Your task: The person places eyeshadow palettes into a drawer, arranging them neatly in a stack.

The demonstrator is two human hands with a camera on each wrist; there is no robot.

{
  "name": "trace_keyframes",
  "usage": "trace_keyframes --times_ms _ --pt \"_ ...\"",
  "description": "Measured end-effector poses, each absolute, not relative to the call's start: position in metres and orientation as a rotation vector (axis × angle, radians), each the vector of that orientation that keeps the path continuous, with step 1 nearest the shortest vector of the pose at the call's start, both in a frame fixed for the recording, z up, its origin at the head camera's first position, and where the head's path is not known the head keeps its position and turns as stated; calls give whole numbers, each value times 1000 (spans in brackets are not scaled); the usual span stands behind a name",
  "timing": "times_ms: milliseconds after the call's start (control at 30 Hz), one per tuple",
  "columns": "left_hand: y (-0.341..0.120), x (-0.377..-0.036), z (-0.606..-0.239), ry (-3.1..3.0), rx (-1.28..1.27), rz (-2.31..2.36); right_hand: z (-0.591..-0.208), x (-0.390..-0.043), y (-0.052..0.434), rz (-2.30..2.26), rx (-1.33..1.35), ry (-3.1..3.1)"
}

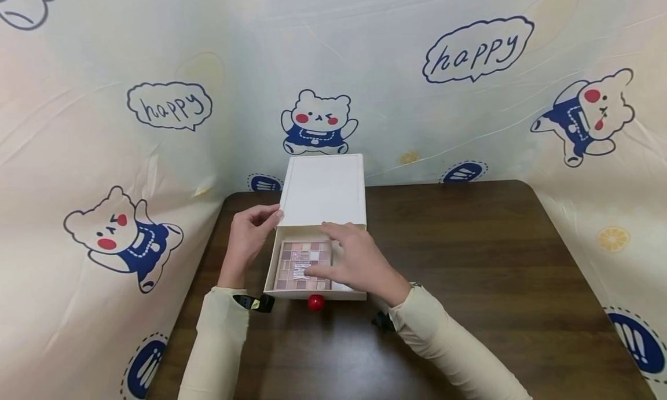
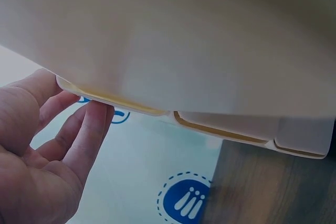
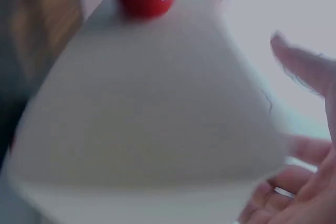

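Where the two cream sleeves enter the head view at the bottom edge, the forearms run up over the dark wooden table (image 1: 469, 261) toward a white drawer box (image 1: 323, 189) at the table's middle rear. Nearest the person is the pulled-out drawer (image 1: 271, 272), open toward the front, with a red knob (image 1: 315, 302) on its front panel. An eyeshadow palette (image 1: 299, 261) with pink and brown pans lies flat inside the drawer, toward its left side.

The right hand (image 1: 359, 261) lies over the drawer's right half, fingers extended and loosely spread, fingertips resting on the palette; it grips nothing. The right wrist view is blurred and shows only the white drawer front, the knob, and spread fingers (image 3: 302, 64).

The left hand (image 1: 250, 232) is at the box's left front corner, just behind the drawer, fingers lightly bent against the side wall. In the left wrist view the fingers (image 2: 89, 129) touch the lower edge of the box; a firm grasp cannot be confirmed.

Beyond the box hangs a backdrop cloth (image 1: 469, 99) printed with bears and "happy" bubbles.
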State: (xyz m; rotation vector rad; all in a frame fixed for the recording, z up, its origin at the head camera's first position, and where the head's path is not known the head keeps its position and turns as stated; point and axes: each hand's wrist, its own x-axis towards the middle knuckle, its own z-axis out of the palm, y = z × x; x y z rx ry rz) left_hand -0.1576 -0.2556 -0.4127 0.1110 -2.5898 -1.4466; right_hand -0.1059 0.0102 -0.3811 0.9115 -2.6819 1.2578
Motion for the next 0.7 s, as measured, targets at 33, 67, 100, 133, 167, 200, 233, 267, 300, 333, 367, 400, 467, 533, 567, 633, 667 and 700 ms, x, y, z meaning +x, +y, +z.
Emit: trace_keyframes --times_ms 33,67,100,133,167,200,233,267,300,333,367,400,467,533,567,633,667,700 --pt "-256 -158 -412 -2592 109 -1444 -380 -104 12 1401 882 -2649" --pt "-256 -158 -412 -2593 111 -1445 -379 -103 13 1549 858 -2602" --pt "-256 -158 -412 -2594 112 -1444 -378 -101 14 1676 836 -2555" --pt "-256 -158 -412 -2596 111 -1444 -377 -100 15 1778 817 -2515" --pt "-256 -158 -412 -2595 113 -1445 -377 -98 16 1855 808 -2479" --pt "-256 -159 -412 -2596 111 -1445 -376 -97 17 1923 800 -2450" --pt "-256 -159 -412 -2595 113 -1446 -376 -96 18 1971 799 -2432" --pt "-256 -159 -412 -2596 116 -1445 -376 -95 19 2009 793 -2422" --pt "-256 -158 -412 -2598 115 -1442 -376 -93 20 2053 782 -2416" --pt "-255 -158 -412 -2600 116 -1440 -376 -91 21 2093 773 -2416" --pt "-255 -158 -412 -2601 117 -1439 -376 -89 21 2127 772 -2416" --pt "-255 -158 -412 -2601 117 -1438 -376 -87 22 2159 769 -2421" --pt "-255 -158 -412 -2602 113 -1436 -376 -83 24 2216 765 -2426" --pt "-255 -158 -412 -2601 109 -1439 -376 -79 24 2254 764 -2427" --pt "-255 -158 -412 -2600 108 -1440 -376 -77 24 2272 762 -2422" --pt "-256 -158 -412 -2600 105 -1440 -377 -73 24 2307 746 -2408" --pt "-256 -158 -412 -2600 103 -1439 -379 -70 24 2319 741 -2404" --pt "-256 -158 -412 -2598 106 -1442 -380 -68 23 2332 743 -2398"
